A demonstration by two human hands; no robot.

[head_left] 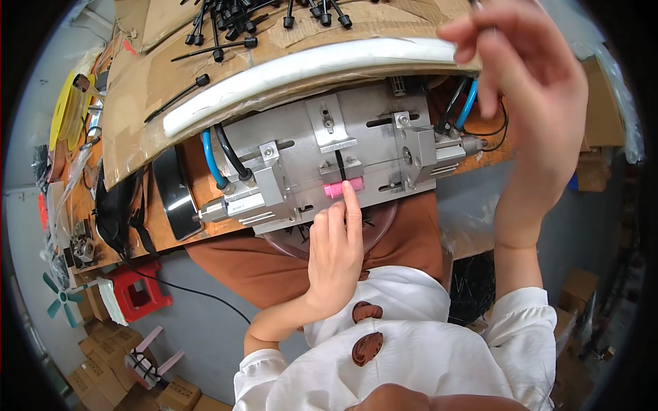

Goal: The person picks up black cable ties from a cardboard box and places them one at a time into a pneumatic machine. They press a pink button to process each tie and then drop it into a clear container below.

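My left hand (pixel 334 243) reaches up to a metal fixture (pixel 308 154) with its index finger stretched out and the other fingers loosely bent. That fingertip presses at the lower end of a thin black rod (pixel 342 166), on a small pink block (pixel 333 190) at the fixture's front middle. Nothing shows gripped in this hand. My right hand (pixel 531 75) is raised at the upper right, beyond the fixture's right end. Motion blurs its bent fingers; a small dark spot shows by the fingertips, but I cannot tell whether anything is held.
Several black knob-headed rods (pixel 236 17) lie piled on cardboard (pixel 144 103) behind a white padded edge (pixel 308 60). Blue hoses (pixel 211 159) and air cylinders flank the fixture. A black phone-like slab (pixel 175 195) lies left. Below stand a red stool (pixel 140 291) and cardboard boxes (pixel 103 363).
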